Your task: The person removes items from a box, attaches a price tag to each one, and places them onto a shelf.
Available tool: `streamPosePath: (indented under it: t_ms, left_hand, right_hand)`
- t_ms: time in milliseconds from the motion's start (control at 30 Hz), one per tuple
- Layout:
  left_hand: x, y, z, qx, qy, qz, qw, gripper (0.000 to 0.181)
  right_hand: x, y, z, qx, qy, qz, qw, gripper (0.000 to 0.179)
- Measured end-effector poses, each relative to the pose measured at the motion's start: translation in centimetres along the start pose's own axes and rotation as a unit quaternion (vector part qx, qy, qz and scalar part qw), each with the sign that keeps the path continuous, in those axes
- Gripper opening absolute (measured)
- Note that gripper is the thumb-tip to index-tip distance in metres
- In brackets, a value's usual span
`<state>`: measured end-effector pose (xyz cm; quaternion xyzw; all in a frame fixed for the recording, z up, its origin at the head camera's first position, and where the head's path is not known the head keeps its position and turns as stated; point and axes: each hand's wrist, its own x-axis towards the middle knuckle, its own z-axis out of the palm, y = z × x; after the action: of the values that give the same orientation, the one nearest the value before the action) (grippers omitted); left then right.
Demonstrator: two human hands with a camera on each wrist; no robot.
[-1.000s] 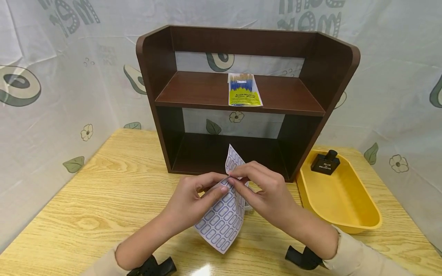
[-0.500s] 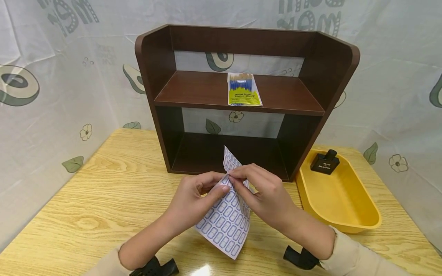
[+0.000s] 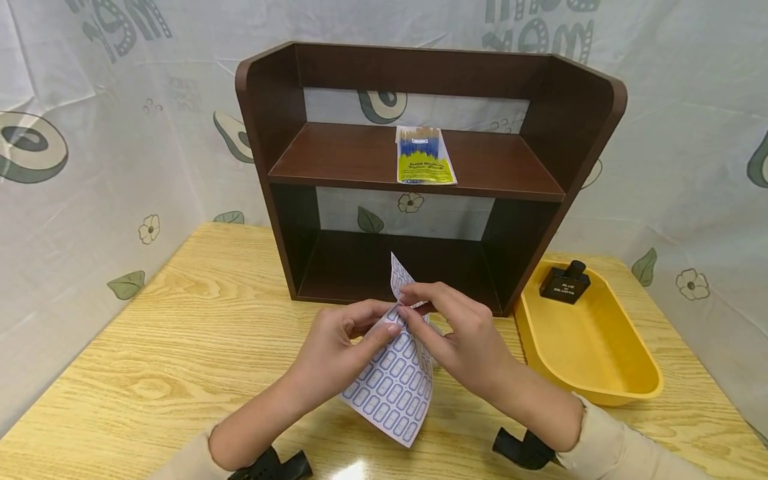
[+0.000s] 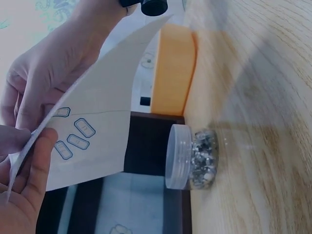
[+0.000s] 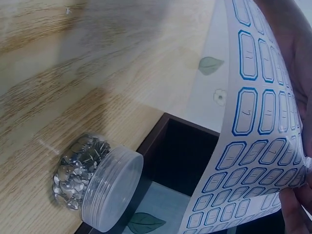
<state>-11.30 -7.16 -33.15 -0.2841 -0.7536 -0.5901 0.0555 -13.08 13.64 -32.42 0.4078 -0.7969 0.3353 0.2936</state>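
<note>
A white sheet of blue-framed label stickers (image 3: 390, 393) hangs bent between both hands above the table. My left hand (image 3: 336, 343) pinches its left edge between thumb and fingers. On the upper part, my right hand (image 3: 462, 333) pinches the sheet with thumb and index finger, close to the left fingertips. Whether a single label is between the right fingertips cannot be made out. Seen from the left wrist, the sheet's other face (image 4: 102, 97) is mostly plain, with several labels near the fingers. Behind the sheet stands a clear-lidded jar of silver thumbtacks (image 5: 80, 173), mostly hidden in the head view.
A dark brown two-tier shelf (image 3: 420, 70) stands at the back, with an artist brush pack (image 3: 425, 157) on its upper board. To the right sits a yellow tray (image 3: 600, 347) holding a black perfume bottle (image 3: 565, 283). Wood-grain table (image 3: 150, 360) extends to the left.
The sheet's lower part has swung slightly right and turned its printed face more toward the head camera. Both hands stay nearly in place, still pinching it.
</note>
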Motion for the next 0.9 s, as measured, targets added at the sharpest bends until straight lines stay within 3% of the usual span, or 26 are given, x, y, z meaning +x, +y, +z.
streamPosePath:
  t_ms: [433,700,900]
  left_hand:
    - [-0.01,0.1,0.11,0.007,-0.004,-0.01,0.9999,0.025]
    - [-0.01,0.06,-0.06,0.003,0.006,-0.027,0.9996,0.026]
    - [-0.1,-0.05,-0.38,0.027,0.003,-0.029,0.9992,0.026]
  right_hand:
    - [0.02,0.2,0.08,-0.027,-0.002,-0.04,0.9988,0.037]
    - [-0.02,0.07,-0.33,-0.011,-0.038,-0.017,0.9991,0.037]
    - [0.23,0.07,-0.57,0.029,-0.055,0.012,0.998,0.03]
